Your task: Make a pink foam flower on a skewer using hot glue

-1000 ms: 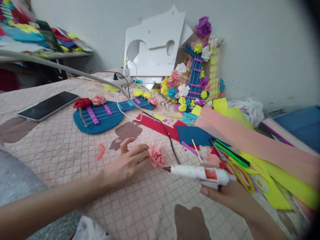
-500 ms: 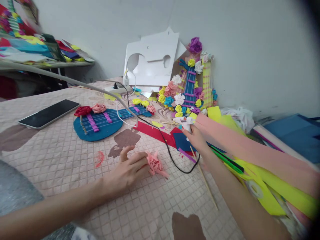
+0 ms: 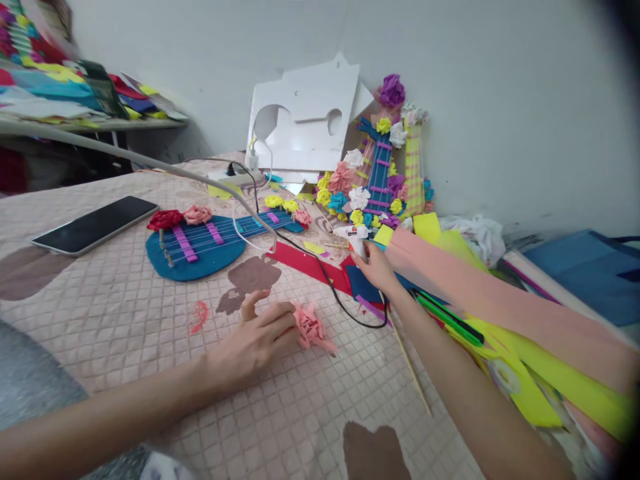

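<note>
My left hand rests on the quilted cloth with its fingertips pinching a pink paper flower. My right hand is stretched forward over the blue and red sheets, fingers still round the handle of a white glue gun that stands on the cloth. The gun's black cord loops back across the cloth. A blue felt guitar with pink frets and paper flowers lies beyond my left hand.
A black phone lies at the left. Decorated guitars with many paper flowers lean on the wall beside white foam board. Pink and yellow sheets, green pens and a wooden stick fill the right.
My right hand carried the glue gun from near my body forward to the blue sheet and stood it there. My left hand stayed on the pink flower.
</note>
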The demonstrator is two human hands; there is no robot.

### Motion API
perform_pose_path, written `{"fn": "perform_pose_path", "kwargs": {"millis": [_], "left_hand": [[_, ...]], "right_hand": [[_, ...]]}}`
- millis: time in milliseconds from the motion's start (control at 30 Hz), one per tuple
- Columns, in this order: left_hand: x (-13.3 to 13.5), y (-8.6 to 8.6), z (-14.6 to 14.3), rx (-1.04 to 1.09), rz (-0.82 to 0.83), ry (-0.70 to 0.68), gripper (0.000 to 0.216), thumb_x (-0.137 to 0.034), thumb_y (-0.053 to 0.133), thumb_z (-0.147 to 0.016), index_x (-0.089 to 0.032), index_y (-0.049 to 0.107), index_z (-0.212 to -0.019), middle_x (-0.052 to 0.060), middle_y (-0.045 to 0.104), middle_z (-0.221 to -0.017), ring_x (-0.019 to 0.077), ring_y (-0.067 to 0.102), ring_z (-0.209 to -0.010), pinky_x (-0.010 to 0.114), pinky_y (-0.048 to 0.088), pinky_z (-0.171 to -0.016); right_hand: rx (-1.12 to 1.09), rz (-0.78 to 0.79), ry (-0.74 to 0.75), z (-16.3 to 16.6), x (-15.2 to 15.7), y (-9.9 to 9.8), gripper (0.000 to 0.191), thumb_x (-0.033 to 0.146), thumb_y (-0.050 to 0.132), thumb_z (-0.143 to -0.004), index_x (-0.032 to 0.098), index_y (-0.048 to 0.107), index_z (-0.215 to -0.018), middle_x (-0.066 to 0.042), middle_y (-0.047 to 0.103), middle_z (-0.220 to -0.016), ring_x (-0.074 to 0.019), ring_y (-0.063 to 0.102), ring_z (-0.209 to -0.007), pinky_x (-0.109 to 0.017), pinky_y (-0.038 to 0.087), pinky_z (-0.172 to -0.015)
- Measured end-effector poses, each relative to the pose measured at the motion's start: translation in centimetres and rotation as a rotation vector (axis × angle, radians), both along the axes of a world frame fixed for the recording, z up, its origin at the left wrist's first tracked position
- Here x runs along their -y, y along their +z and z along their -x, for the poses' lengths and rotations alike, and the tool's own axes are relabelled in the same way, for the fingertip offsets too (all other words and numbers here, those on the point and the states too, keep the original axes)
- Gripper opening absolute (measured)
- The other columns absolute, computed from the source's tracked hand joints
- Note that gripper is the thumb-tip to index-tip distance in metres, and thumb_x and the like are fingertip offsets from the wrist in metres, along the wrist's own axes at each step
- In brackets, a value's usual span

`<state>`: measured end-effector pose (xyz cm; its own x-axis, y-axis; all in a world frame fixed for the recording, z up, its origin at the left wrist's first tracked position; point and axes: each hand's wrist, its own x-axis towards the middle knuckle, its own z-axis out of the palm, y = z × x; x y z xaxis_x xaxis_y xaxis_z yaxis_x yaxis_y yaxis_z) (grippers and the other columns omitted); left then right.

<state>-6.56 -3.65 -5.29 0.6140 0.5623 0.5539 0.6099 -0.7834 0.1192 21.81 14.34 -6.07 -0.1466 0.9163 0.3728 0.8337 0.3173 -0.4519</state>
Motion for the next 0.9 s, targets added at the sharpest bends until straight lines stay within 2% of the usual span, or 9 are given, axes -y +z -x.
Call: {"fn": "perform_pose_path", "kwargs": {"millis": [133, 233, 267, 333, 433, 500, 667, 900], "left_hand": [[0.0, 0.0, 0.1, -0.008, 0.005, -0.006, 0.030, -0.008, 0.032, -0.096, -0.020, 0.059, -0.096, 0.000, 0.066, -0.091, 0.0179, 0.051, -0.109, 0.046, 0.004, -0.110], [-0.1, 0.0, 0.1, -0.015, 0.011, -0.003, 0.029, -0.006, 0.035, -0.093, -0.021, 0.059, -0.098, 0.001, 0.066, -0.092, 0.0183, 0.051, -0.110, 0.046, 0.005, -0.110], [-0.1, -0.1, 0.1, -0.016, 0.010, -0.001, 0.028, -0.006, 0.036, -0.092, -0.021, 0.059, -0.099, 0.001, 0.066, -0.093, 0.0185, 0.051, -0.110, 0.047, 0.006, -0.110], [-0.1, -0.1, 0.1, -0.017, 0.003, 0.006, 0.028, -0.006, 0.036, -0.092, -0.021, 0.059, -0.099, 0.001, 0.066, -0.095, 0.0185, 0.051, -0.111, 0.047, 0.007, -0.109], [0.0, 0.0, 0.0, -0.029, -0.011, 0.015, 0.027, -0.009, 0.036, -0.095, -0.021, 0.060, -0.098, 0.002, 0.066, -0.098, 0.0181, 0.051, -0.110, 0.047, 0.008, -0.109], [0.1, 0.0, -0.1, -0.032, -0.024, 0.020, 0.026, -0.011, 0.036, -0.095, -0.020, 0.060, -0.096, 0.002, 0.066, -0.097, 0.0181, 0.052, -0.110, 0.048, 0.009, -0.109], [0.1, 0.0, -0.3, -0.031, -0.061, 0.038, 0.030, -0.011, 0.033, -0.096, -0.019, 0.061, -0.094, 0.003, 0.066, -0.094, 0.0179, 0.053, -0.108, 0.049, 0.009, -0.110], [0.0, -0.1, -0.4, -0.048, -0.056, 0.047, 0.029, -0.012, 0.032, -0.097, -0.020, 0.059, -0.093, 0.001, 0.065, -0.088, 0.0168, 0.053, -0.107, 0.047, 0.008, -0.109]], "right_hand": [[0.017, -0.054, -0.067, 0.2, 1.7, 1.1, 0.045, 0.034, 0.053, -0.081, 0.012, 0.049, -0.120, -0.018, 0.059, -0.110, -0.0302, 0.054, -0.104, -0.048, 0.043, -0.088], [0.035, -0.200, -0.118, 1.5, 5.7, 2.5, 0.044, 0.033, 0.051, -0.082, 0.015, 0.047, -0.122, -0.018, 0.055, -0.113, -0.0331, 0.047, -0.110, -0.054, 0.039, -0.090], [0.028, -0.250, -0.080, 2.3, 7.6, 3.0, 0.043, 0.032, 0.051, -0.083, 0.017, 0.046, -0.123, -0.016, 0.056, -0.112, -0.0314, 0.048, -0.108, -0.052, 0.040, -0.091], [-0.031, -0.243, 0.040, 4.1, 11.8, 3.6, 0.040, 0.028, 0.051, -0.083, 0.021, 0.044, -0.122, -0.011, 0.056, -0.110, -0.0276, 0.049, -0.105, -0.048, 0.041, -0.092], [-0.100, -0.116, 0.148, 6.8, 17.0, 3.6, 0.038, 0.023, 0.053, -0.081, 0.021, 0.043, -0.117, -0.011, 0.052, -0.113, -0.0257, 0.048, -0.108, -0.045, 0.042, -0.093], [-0.128, -0.069, 0.208, 7.8, 18.9, 3.0, 0.040, 0.020, 0.055, -0.077, 0.020, 0.043, -0.116, -0.011, 0.051, -0.114, -0.0252, 0.047, -0.109, -0.044, 0.042, -0.093], [-0.136, -0.020, 0.231, 8.6, 19.5, 1.5, 0.046, 0.018, 0.059, -0.073, 0.020, 0.042, -0.117, -0.010, 0.049, -0.115, -0.0254, 0.044, -0.110, -0.045, 0.040, -0.094], [-0.075, -0.030, 0.184, 9.3, 19.0, 1.1, 0.044, 0.023, 0.060, -0.073, 0.020, 0.044, -0.114, -0.009, 0.054, -0.110, -0.0267, 0.047, -0.104, -0.045, 0.040, -0.089]]}}
